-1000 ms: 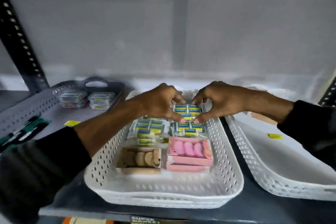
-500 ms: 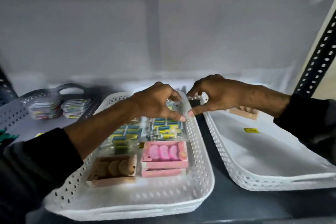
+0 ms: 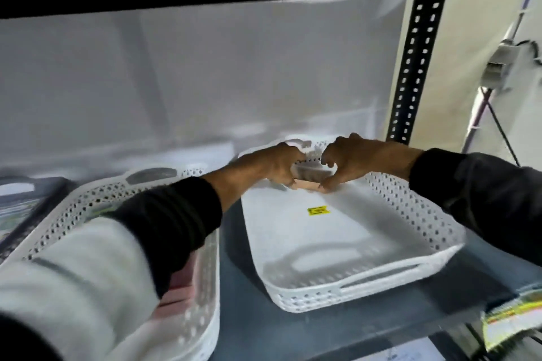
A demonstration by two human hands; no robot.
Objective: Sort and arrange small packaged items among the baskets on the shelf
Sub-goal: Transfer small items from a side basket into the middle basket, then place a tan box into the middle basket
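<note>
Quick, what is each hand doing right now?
Left hand: closed on the box in the right basket.
Right hand: closed on the same box.

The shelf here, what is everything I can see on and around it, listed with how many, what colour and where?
right basket: one, white, perforated, right of centre
small box: one, tan, clear top, far end of right basket, between both hands
yellow sticker: one, on right basket floor
left basket: one, white, perforated, left, mostly hidden by arm
pink packages: pink, count unclear, in left basket
shelf post: one, black, perforated, back right
left hand: on the box
right hand: on the box
</note>
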